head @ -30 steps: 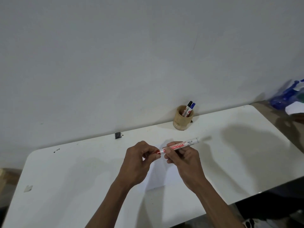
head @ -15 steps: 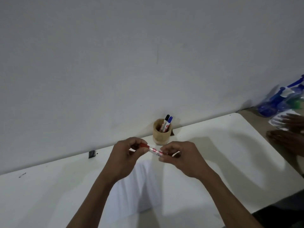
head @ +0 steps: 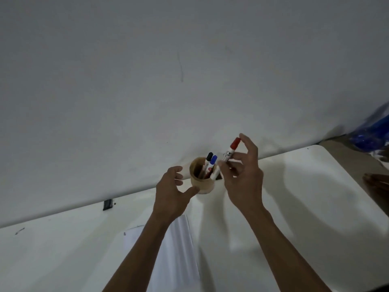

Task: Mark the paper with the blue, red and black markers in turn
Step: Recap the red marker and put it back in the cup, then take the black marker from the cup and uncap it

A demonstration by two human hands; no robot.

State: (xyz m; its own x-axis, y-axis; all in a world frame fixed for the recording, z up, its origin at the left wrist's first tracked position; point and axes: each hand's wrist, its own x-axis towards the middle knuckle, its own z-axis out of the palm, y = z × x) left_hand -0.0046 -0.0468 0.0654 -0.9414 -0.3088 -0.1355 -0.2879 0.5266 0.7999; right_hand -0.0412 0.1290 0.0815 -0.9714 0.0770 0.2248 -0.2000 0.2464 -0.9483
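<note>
Moved: half a second ago you held the capped red marker level between both hands over the paper; your right hand now has it alone, up at the holder, and your left hand has let go.
Paper: the white sheet of paper (head: 179,247) lies flat on the white table (head: 315,197) at the near centre, partly under your forearms; a small dark mark shows near its far left corner.
Left hand: your left hand (head: 172,193) is just left of the holder, fingers spread and gripping nothing, the thumb tip touching or almost touching the holder's near left side.
Right hand: your right hand (head: 244,175) pinches the white-barrelled red marker (head: 228,154) between thumb and fingers, the index finger lifted by the cap.
Red marker: tilted, red cap up and to the right, its lower end at the holder's right rim; you cannot tell whether it is inside.
Holder: the round tan wooden pen holder (head: 202,178) stands at the table's far edge by the wall.
Other markers: the black-capped marker (head: 208,158) and the blue-capped marker (head: 213,161) stand in it side by side, caps up.
Far right: blurred blue plastic (head: 370,133) lies beyond the table corner.
</note>
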